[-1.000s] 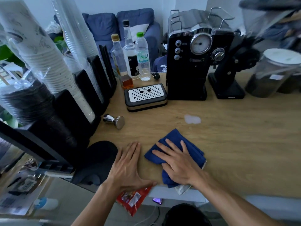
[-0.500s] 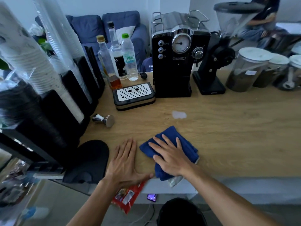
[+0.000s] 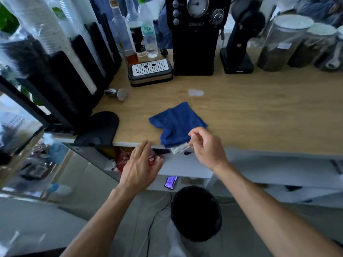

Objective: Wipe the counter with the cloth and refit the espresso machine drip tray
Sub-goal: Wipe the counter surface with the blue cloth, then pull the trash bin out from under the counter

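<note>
The blue cloth [image 3: 176, 121] lies crumpled at the near edge of the wooden counter [image 3: 259, 117]. My right hand [image 3: 206, 147] hovers at its near right corner, fingers curled in a pinch on the cloth's edge by a white tag. My left hand [image 3: 141, 167] hangs just off the counter's front edge, fingers apart, holding nothing. A small pale puddle [image 3: 195, 92] sits beyond the cloth. The drip tray [image 3: 150, 79], with a white perforated grid, stands on the counter left of the black espresso machine [image 3: 193, 43], apart from it.
A metal tamper [image 3: 118, 93] lies left of the puddle. Bottles [image 3: 130, 34] stand behind the tray, cup stacks [image 3: 46, 34] along the left, a black mat [image 3: 100, 127] at the corner. A grinder [image 3: 239, 43] and jars [image 3: 284, 43] line the back right. A black bin [image 3: 195, 212] is below.
Both hands have lifted off the counter and drawn back toward me. The right hand went from flat on the cloth to curled at its near corner. The view tilted down.
</note>
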